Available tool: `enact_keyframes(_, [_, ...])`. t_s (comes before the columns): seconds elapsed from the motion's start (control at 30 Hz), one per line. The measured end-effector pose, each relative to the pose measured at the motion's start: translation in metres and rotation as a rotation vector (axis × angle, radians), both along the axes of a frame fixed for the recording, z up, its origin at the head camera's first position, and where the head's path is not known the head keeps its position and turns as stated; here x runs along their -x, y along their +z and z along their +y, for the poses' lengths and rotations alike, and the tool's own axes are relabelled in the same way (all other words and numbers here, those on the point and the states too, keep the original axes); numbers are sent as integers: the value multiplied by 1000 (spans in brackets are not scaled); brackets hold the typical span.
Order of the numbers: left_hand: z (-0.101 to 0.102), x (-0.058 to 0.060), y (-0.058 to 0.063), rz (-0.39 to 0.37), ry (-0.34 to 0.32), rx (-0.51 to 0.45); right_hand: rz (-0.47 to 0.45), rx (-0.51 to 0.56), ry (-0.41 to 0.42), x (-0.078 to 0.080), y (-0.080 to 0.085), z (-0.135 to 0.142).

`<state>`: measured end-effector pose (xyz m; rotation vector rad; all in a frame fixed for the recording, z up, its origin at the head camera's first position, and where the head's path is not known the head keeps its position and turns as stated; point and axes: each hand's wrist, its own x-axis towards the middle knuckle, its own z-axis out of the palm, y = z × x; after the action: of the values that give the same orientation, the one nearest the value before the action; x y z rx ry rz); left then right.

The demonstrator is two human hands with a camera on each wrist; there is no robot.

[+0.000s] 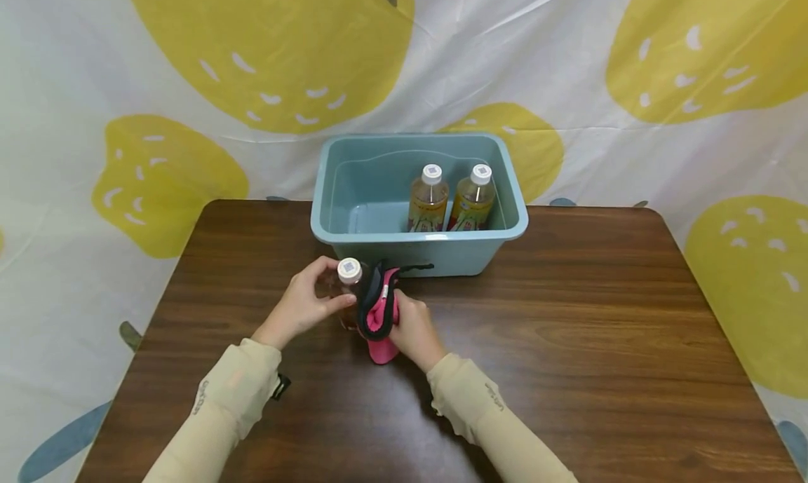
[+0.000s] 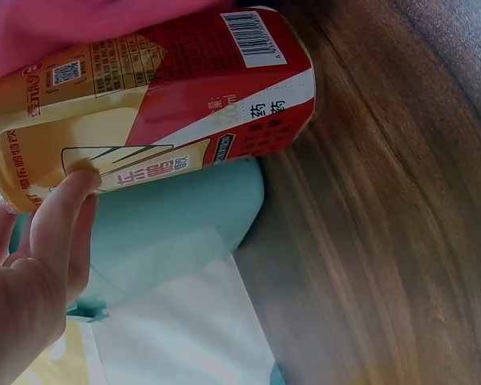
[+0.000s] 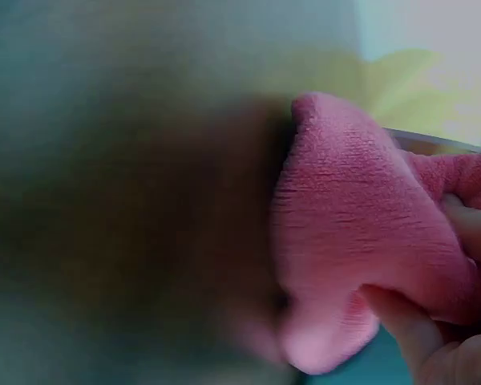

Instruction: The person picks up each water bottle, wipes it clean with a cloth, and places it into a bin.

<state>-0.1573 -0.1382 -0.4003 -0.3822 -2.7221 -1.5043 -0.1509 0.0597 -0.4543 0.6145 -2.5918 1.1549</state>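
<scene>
Near the basin's front wall, a bottle [image 1: 350, 270] with a white cap stands on the table. My left hand [image 1: 301, 302] holds it by the upper part, thumb and fingers on either side. In the left wrist view the bottle's red and gold label [image 2: 184, 100] shows, with a barcode, and one fingertip lies on the label. My right hand [image 1: 416, 331] grips a folded pink cloth [image 1: 381, 351] with a black border against the bottle's right side. The right wrist view shows the fluffy cloth [image 3: 361, 216] bunched between the thumb and fingers.
A light blue plastic basin [image 1: 435, 259] sits at the table's back edge. Inside its right half stand two capped bottles, a left one [image 1: 428, 206] and a right one [image 1: 472, 204]. Behind the brown wooden table [image 1: 600, 315] hangs a white curtain [image 1: 505, 55] with yellow fruit prints.
</scene>
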Motion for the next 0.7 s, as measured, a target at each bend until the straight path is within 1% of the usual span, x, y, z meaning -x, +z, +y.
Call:
enact_keyframes(0.1, [0,0,0,5,-4,6,-22,-28,1,0,-14,1])
enact_keyframes(0.17, [0,0,0,9,-3,9,-17,-24,4,1,-18,1])
enact_keyframes(0.33, [0,1,1,9,1,-3,-17,-10,25,4,-15,2])
enact_keyframes(0.47, [1,1,1,-18,-4,-24,-10,13,40,3,-5,4])
enact_keyframes(0.5, [1,1,1,-14,-3,-17,0,21,43,2,-1,4])
enact_keyframes(0.6, [2,0,2,14,0,-1,68,54,52,2,17,3])
enact_keyframes(0.7, [3,0,3,39,-6,-12,147,101,65,2,37,2])
